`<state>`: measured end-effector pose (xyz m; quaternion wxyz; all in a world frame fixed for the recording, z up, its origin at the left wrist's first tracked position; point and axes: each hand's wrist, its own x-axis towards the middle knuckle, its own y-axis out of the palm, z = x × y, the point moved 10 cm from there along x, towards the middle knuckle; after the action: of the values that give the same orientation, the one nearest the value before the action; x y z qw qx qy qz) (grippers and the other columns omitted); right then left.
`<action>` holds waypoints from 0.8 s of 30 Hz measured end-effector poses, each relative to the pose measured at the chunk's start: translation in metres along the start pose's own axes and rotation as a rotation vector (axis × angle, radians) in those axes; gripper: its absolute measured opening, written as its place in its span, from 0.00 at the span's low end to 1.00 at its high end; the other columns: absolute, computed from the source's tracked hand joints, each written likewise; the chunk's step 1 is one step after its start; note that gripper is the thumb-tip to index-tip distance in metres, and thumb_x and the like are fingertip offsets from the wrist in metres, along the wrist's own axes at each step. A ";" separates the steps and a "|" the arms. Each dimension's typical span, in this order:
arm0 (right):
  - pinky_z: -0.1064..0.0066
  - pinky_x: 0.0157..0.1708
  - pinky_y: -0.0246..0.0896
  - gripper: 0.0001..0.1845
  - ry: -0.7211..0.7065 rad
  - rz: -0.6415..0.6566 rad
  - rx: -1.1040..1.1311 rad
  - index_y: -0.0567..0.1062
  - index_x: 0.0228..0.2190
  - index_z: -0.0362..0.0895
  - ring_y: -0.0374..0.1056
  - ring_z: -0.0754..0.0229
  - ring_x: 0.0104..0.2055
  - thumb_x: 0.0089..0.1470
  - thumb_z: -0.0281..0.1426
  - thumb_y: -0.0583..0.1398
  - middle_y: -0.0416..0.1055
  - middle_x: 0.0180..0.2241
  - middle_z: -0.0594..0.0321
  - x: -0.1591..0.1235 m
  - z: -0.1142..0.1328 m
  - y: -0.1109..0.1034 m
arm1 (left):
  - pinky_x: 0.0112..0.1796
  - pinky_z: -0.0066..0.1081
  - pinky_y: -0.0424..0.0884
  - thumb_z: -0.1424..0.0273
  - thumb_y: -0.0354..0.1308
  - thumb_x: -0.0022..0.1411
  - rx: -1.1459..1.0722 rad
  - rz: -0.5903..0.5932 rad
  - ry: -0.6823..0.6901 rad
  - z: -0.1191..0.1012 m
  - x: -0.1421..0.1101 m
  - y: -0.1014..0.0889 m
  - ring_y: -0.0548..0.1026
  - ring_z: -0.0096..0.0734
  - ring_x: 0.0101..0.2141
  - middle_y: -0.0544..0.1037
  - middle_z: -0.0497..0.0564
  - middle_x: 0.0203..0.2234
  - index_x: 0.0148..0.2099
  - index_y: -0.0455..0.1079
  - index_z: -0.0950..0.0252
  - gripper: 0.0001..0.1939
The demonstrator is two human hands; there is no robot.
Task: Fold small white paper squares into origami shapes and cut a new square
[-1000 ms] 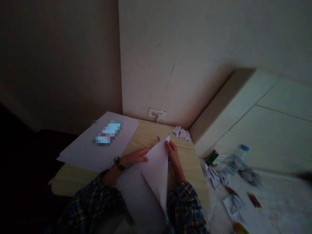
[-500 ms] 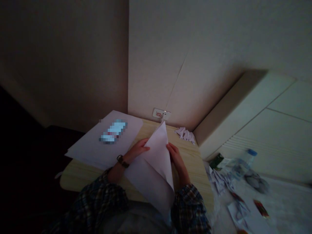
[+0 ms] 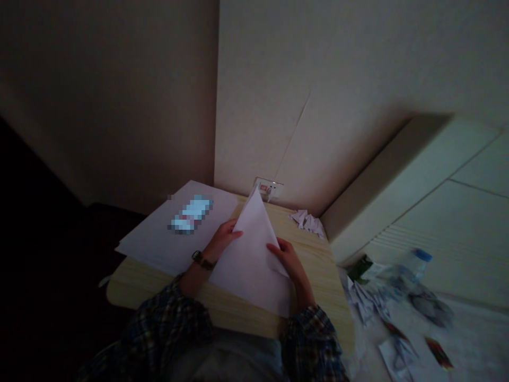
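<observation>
Between my hands is a white sheet of paper [image 3: 252,265], raised above the small wooden table and coming to a point at the top. My left hand [image 3: 223,239] grips its left edge, thumb on the near face and fingers behind. On the other side, my right hand [image 3: 287,257] pinches the right edge, with the thumb in front. A loose corner of the paper shows just under the right hand. How the paper is folded at the back is hidden.
White paper sheets [image 3: 151,244] lie left on the table [image 3: 135,281], a blurred-out lit phone [image 3: 191,215] on them. Folded paper pieces [image 3: 308,223] sit at the back right by a wall socket [image 3: 274,187]. Lower right are a blue-capped bottle [image 3: 417,262] and more folded papers [image 3: 363,300].
The folded flap over the paper's front has gone, leaving one broad smooth face. The tip has shifted left and up, and the bottom has risen. My whole view has turned slightly.
</observation>
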<state>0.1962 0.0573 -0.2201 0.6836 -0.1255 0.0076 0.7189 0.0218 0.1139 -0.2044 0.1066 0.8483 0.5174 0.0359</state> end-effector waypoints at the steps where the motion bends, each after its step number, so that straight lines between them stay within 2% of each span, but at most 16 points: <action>1: 0.63 0.38 0.73 0.14 -0.005 -0.008 -0.003 0.75 0.44 0.40 0.74 0.58 0.39 0.62 0.37 0.61 0.75 0.42 0.60 0.000 0.000 -0.001 | 0.44 0.44 0.76 0.64 0.59 0.67 0.001 0.001 -0.010 0.000 -0.001 0.001 0.77 0.41 0.45 0.75 0.56 0.50 0.55 0.69 0.66 0.17; 7: 0.63 0.38 0.73 0.14 -0.048 -0.081 -0.005 0.74 0.44 0.40 0.73 0.58 0.39 0.62 0.36 0.61 0.74 0.42 0.60 0.002 0.002 -0.009 | 0.44 0.44 0.76 0.63 0.58 0.67 0.005 -0.001 -0.057 0.003 -0.004 0.004 0.77 0.41 0.45 0.75 0.55 0.49 0.55 0.69 0.66 0.17; 15: 0.68 0.32 0.71 0.11 -0.070 -0.091 0.030 0.75 0.39 0.40 0.72 0.63 0.33 0.62 0.35 0.61 0.74 0.36 0.64 -0.001 0.010 -0.009 | 0.44 0.45 0.76 0.64 0.59 0.67 0.037 -0.072 -0.048 0.003 0.000 -0.005 0.76 0.42 0.45 0.75 0.55 0.50 0.55 0.69 0.66 0.17; 24: 0.65 0.37 0.70 0.10 -0.119 -0.098 -0.019 0.75 0.37 0.40 0.72 0.61 0.35 0.60 0.35 0.63 0.74 0.35 0.64 -0.006 0.023 -0.011 | 0.45 0.45 0.76 0.64 0.59 0.67 0.041 -0.283 0.029 -0.007 0.001 -0.031 0.76 0.42 0.46 0.74 0.56 0.51 0.56 0.69 0.66 0.18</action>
<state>0.2033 0.0568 -0.1946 0.7162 -0.0890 -0.0460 0.6907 -0.0061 0.1290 -0.2045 0.0859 0.7684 0.6338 0.0223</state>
